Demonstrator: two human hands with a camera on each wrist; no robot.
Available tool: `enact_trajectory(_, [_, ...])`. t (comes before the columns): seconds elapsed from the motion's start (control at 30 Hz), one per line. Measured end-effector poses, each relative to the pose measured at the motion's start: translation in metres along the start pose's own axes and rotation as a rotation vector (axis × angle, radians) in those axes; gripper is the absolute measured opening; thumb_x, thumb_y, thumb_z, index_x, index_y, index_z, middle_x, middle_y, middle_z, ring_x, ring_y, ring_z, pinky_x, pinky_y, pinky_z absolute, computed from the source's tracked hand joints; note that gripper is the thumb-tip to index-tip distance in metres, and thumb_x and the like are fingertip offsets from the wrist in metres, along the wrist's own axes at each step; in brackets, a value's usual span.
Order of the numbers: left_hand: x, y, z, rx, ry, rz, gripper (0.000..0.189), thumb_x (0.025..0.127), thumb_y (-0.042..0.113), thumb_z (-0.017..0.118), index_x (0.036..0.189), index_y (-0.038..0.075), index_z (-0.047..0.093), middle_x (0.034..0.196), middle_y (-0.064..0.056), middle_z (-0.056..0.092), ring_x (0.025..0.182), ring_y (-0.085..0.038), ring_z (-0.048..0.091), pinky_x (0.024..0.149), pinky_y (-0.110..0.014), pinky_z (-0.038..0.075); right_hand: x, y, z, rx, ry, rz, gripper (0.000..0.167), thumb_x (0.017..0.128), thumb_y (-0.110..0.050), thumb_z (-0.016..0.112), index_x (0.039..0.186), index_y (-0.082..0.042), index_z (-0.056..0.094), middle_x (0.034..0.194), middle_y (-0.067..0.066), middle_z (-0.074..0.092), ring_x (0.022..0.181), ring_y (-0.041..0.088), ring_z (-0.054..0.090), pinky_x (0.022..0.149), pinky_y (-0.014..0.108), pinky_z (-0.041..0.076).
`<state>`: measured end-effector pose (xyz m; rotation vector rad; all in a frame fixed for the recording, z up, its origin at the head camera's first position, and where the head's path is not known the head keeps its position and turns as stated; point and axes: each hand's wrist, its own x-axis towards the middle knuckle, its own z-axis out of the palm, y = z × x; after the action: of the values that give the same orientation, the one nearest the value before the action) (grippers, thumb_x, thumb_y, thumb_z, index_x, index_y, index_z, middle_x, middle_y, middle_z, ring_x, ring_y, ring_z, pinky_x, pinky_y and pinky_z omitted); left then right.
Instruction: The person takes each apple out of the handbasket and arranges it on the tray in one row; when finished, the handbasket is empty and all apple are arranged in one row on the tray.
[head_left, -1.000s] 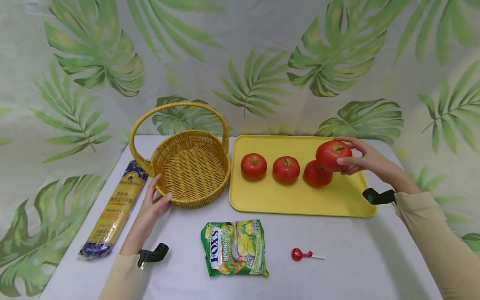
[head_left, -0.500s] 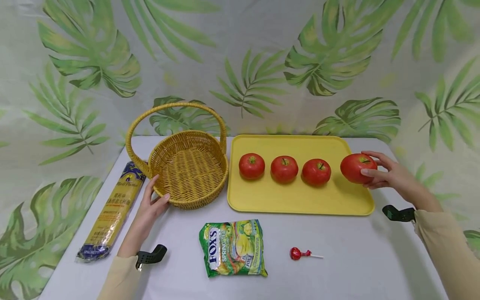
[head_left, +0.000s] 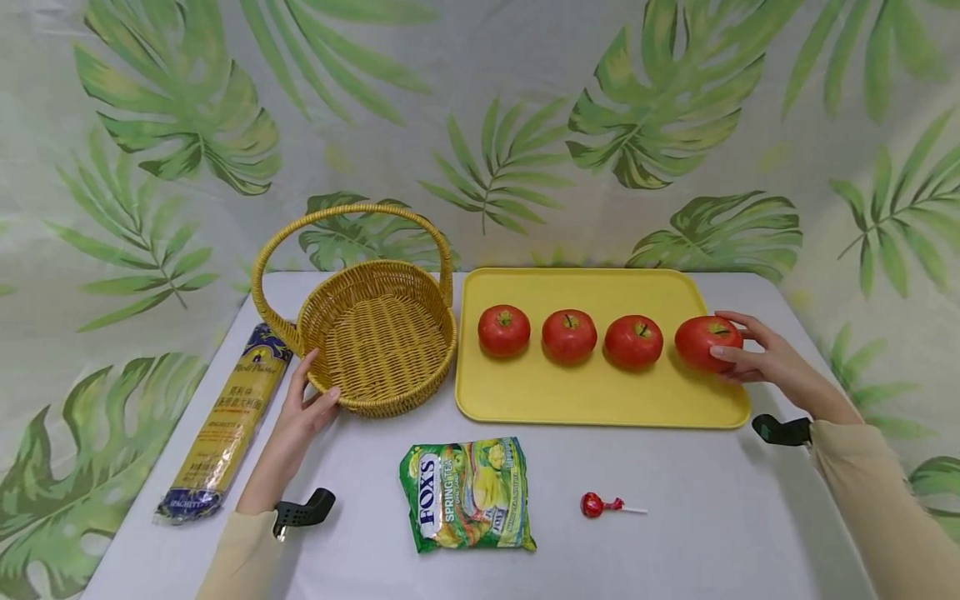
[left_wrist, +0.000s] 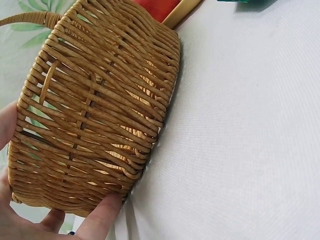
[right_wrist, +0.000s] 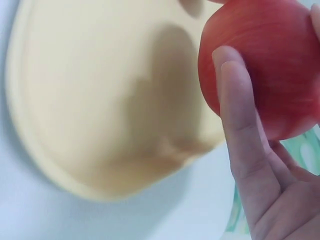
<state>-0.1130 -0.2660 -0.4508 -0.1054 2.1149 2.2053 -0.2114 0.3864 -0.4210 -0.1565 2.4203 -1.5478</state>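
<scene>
My right hand [head_left: 757, 358] grips a red apple [head_left: 701, 346] at the right end of the yellow tray [head_left: 585, 404], thumb in front and fingers behind. In the right wrist view the apple [right_wrist: 265, 65] is close over the tray [right_wrist: 75, 100], its shadow falling beside it. Three more red apples stand in a row to its left: one on the left [head_left: 504, 331], one in the middle [head_left: 569, 337], one nearest the held one [head_left: 633, 342]. My left hand [head_left: 300, 417] holds the near left side of a round wicker basket [head_left: 397, 392], which contains nothing.
Left of the basket lies a long spaghetti packet [head_left: 225, 433]. A green bag of Fox's sweets [head_left: 468, 494] and a red lollipop [head_left: 594, 505] lie on the white tablecloth [head_left: 660, 542] in front. Behind the table hangs a leaf-patterned cloth [head_left: 525, 67].
From above the third apple, my right hand has carried its apple to the right, then lowered it slightly toward the tray. My left hand stays on the basket.
</scene>
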Motion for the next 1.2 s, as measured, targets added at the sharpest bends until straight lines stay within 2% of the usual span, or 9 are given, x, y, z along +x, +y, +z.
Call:
enact_trajectory(0.17, [0.0,0.0,-0.001,0.002,-0.004,-0.003,0.074,0.1,0.012,0.05,0.155,0.027,0.003,0.157,-0.007,-0.013,0.139,-0.041,0.016,0.11,-0.051,0.023,0.008,0.003,0.003,-0.021,-0.011,0.021,0.061,0.097,-0.021,0.057,0.148,-0.013,0.023,0.131,0.022,0.026,0.079,0.03,0.068,0.071,0.036,0.057])
enact_trajectory(0.33, [0.0,0.0,0.0,0.005,-0.002,-0.01,0.074,0.1,0.011,0.05,0.155,0.027,0.003,0.157,-0.008,-0.013,0.139,-0.04,0.016,0.11,-0.051,0.024,0.013,0.006,0.004,-0.048,-0.042,0.075,0.071,0.097,-0.024,0.057,0.15,-0.007,0.014,0.136,0.029,0.021,0.079,0.029,0.067,0.072,0.034,0.057])
enact_trajectory(0.47, [0.0,0.0,0.001,0.006,0.0,-0.015,0.073,0.1,0.009,0.049,0.155,0.027,0.003,0.157,-0.008,-0.014,0.138,-0.041,0.016,0.109,-0.052,0.024,0.013,0.006,0.005,-0.034,-0.063,0.116,0.075,0.098,-0.027,0.056,0.151,-0.006,0.008,0.139,0.032,0.016,0.08,0.03,0.066,0.073,0.033,0.057])
enact_trajectory(0.73, [0.0,0.004,0.003,0.021,0.007,-0.015,0.075,0.1,0.013,0.051,0.155,0.026,0.002,0.157,-0.009,-0.014,0.138,-0.041,0.02,0.11,-0.051,0.024,0.013,-0.004,0.014,-0.049,-0.08,0.128,0.082,0.097,-0.026,0.057,0.151,-0.006,-0.001,0.139,0.034,0.013,0.079,0.029,0.066,0.075,0.038,0.057])
enact_trajectory(1.0, [-0.002,0.016,0.006,0.159,0.042,-0.055,0.073,0.101,0.016,0.048,0.155,0.025,-0.001,0.157,-0.007,-0.016,0.137,-0.043,0.021,0.108,-0.049,0.027,0.015,-0.009,0.02,-0.07,-0.046,0.133,0.083,0.097,-0.021,0.058,0.151,-0.003,-0.002,0.138,0.037,0.014,0.074,0.027,0.065,0.073,0.039,0.057])
enact_trajectory(1.2, [-0.012,0.037,0.008,0.295,0.033,-0.045,0.07,0.102,0.025,0.047,0.155,0.018,0.003,0.157,-0.013,-0.012,0.136,-0.046,0.02,0.108,-0.054,0.027,0.008,-0.014,0.019,-0.099,-0.052,0.09,0.082,0.098,-0.024,0.057,0.152,-0.005,-0.002,0.144,0.038,0.009,0.08,0.031,0.067,0.073,0.037,0.057])
